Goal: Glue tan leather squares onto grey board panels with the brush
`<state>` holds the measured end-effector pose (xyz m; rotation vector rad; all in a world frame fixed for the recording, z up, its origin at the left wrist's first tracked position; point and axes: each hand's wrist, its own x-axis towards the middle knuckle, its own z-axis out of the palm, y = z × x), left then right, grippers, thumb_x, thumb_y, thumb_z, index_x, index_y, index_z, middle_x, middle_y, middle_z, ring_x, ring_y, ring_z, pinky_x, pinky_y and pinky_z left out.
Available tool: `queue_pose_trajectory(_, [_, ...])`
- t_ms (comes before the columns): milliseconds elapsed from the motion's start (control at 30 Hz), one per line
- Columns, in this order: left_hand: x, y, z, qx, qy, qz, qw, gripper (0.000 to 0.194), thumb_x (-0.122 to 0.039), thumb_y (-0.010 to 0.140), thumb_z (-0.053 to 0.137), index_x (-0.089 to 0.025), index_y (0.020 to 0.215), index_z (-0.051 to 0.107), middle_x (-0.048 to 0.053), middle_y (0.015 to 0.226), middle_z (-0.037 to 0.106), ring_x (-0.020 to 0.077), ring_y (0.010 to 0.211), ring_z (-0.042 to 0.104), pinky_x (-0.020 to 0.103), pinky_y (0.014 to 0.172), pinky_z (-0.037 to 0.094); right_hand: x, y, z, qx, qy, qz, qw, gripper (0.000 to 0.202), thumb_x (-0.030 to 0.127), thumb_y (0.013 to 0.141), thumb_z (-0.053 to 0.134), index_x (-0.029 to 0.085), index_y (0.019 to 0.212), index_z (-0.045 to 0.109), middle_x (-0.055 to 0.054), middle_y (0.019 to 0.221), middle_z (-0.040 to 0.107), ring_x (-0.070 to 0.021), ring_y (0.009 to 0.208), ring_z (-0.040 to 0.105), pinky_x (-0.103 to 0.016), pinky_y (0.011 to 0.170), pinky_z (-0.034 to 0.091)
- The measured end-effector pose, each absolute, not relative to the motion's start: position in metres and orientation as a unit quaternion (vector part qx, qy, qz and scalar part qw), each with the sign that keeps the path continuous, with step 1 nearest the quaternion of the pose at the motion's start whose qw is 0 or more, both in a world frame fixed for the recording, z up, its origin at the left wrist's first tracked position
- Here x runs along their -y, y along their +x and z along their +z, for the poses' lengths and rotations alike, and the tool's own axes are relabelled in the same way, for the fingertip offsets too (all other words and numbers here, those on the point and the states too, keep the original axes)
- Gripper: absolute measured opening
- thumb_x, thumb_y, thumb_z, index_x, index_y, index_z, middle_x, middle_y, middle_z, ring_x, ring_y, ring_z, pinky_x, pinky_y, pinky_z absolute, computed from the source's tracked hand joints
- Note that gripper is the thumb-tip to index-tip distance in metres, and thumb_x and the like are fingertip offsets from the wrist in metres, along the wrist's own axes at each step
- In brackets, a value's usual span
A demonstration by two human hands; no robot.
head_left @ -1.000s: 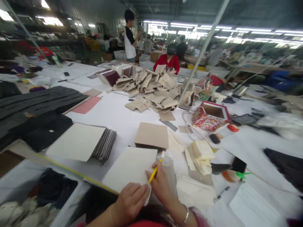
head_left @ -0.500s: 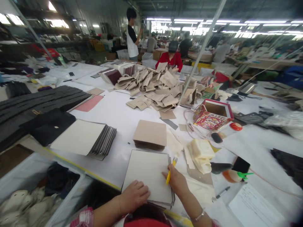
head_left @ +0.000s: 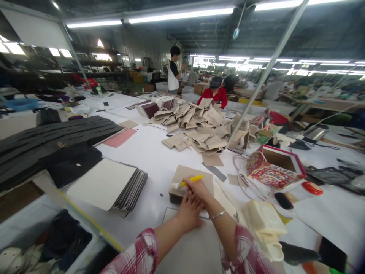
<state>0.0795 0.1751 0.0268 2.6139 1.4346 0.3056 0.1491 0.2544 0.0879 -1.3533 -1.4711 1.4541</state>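
My right hand (head_left: pixel 198 189) grips a yellow-handled brush (head_left: pixel 196 178), its pale bristle end pointing left over the stack of tan panels (head_left: pixel 179 172). Just below it, my left hand (head_left: pixel 188 213) reaches to the near edge of that stack with fingers stretched out; whether it touches the top panel I cannot tell. Under my forearms lies a pile of off-white panels (head_left: pixel 191 249) with dark edges. To the left is another fanned stack of off-white panels (head_left: pixel 104 182).
A heap of beige folded pieces (head_left: pixel 199 129) covers the table's far middle. Right of me are a red patterned box (head_left: pixel 269 171), a cream cloth (head_left: pixel 264 220) and a black phone (head_left: pixel 332 253). Black material (head_left: pixel 57 140) lies left. A person in red (head_left: pixel 202 97) sits opposite.
Both hands have moved forward from the off-white pile to the tan stack. The brush has swung from upright to nearly level, bristles leftward. The head view has tilted up.
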Motion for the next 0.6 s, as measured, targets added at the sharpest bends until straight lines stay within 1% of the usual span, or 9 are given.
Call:
queue_pose_trajectory(33, [-0.177,0.08,0.024,-0.478,0.869,0.095,0.081,0.071,-0.06,0.074,0.045,-0.019,0.131,0.035,0.013,0.136,0.034,0.033,0.125,0.025,0.054,0.101,0.015,-0.268,0.138,0.08,0.562,-0.521,0.559,0.316,0.022,0.037,0.071,0.055,0.015,0.068,0.057,0.005,0.046,0.051,-0.0058,0.033,0.04,-0.016,0.033,0.031])
queue_pose_trajectory(100, [-0.178,0.077,0.021,-0.473,0.872,0.087,0.09,0.073,-0.062,0.075,0.043,-0.019,0.133,0.031,0.013,0.137,0.032,0.0323,0.125,0.024,0.054,0.101,0.015,-0.295,0.129,0.067,0.555,-0.541,0.541,0.325,0.02,0.033,0.072,0.054,0.015,0.064,0.055,0.004,0.044,0.051,-0.0057,0.032,0.041,-0.016,0.033,0.031])
queue_pose_trajectory(200, [-0.179,0.072,0.02,-0.464,0.876,0.086,0.096,0.073,-0.062,0.076,0.041,-0.021,0.134,0.029,0.012,0.139,0.03,0.031,0.125,0.024,0.053,0.1,0.016,-0.33,0.133,0.056,0.531,-0.582,0.5,0.359,0.02,0.032,0.075,0.048,0.015,0.066,0.053,0.003,0.047,0.053,-0.006,0.034,0.043,-0.016,0.034,0.034])
queue_pose_trajectory(300, [-0.183,0.069,0.019,-0.456,0.88,0.097,0.093,0.067,-0.059,0.076,0.044,-0.023,0.132,0.032,0.01,0.138,0.032,0.0302,0.123,0.027,0.053,0.098,0.02,-0.346,0.159,0.051,0.516,-0.617,0.461,0.375,0.021,0.034,0.075,0.048,0.015,0.067,0.052,0.002,0.048,0.055,-0.007,0.034,0.045,-0.018,0.034,0.036])
queue_pose_trajectory(467, [-0.195,0.069,0.018,-0.448,0.883,0.113,0.075,0.051,-0.045,0.077,0.054,-0.028,0.124,0.042,0.008,0.133,0.039,0.0281,0.115,0.037,0.048,0.09,0.029,-0.334,0.239,0.064,0.528,-0.665,0.372,0.376,0.022,0.034,0.076,0.046,0.015,0.066,0.054,0.004,0.042,0.048,-0.0072,0.03,0.039,-0.019,0.032,0.031])
queue_pose_trajectory(533, [-0.201,0.071,0.019,-0.452,0.883,0.113,0.062,0.046,-0.04,0.077,0.056,-0.028,0.12,0.044,0.007,0.131,0.042,0.0277,0.11,0.04,0.047,0.086,0.032,-0.318,0.262,0.073,0.56,-0.657,0.34,0.373,0.023,0.036,0.075,0.048,0.016,0.072,0.057,0.004,0.047,0.052,-0.0083,0.036,0.044,-0.02,0.038,0.036])
queue_pose_trajectory(600, [-0.208,0.072,0.022,-0.455,0.883,0.107,0.047,0.042,-0.036,0.077,0.057,-0.028,0.117,0.046,0.007,0.128,0.044,0.0274,0.104,0.043,0.045,0.08,0.035,-0.294,0.271,0.077,0.6,-0.635,0.321,0.366,0.021,0.038,0.072,0.055,0.018,0.077,0.06,0.002,0.059,0.058,-0.0101,0.05,0.052,-0.021,0.05,0.042])
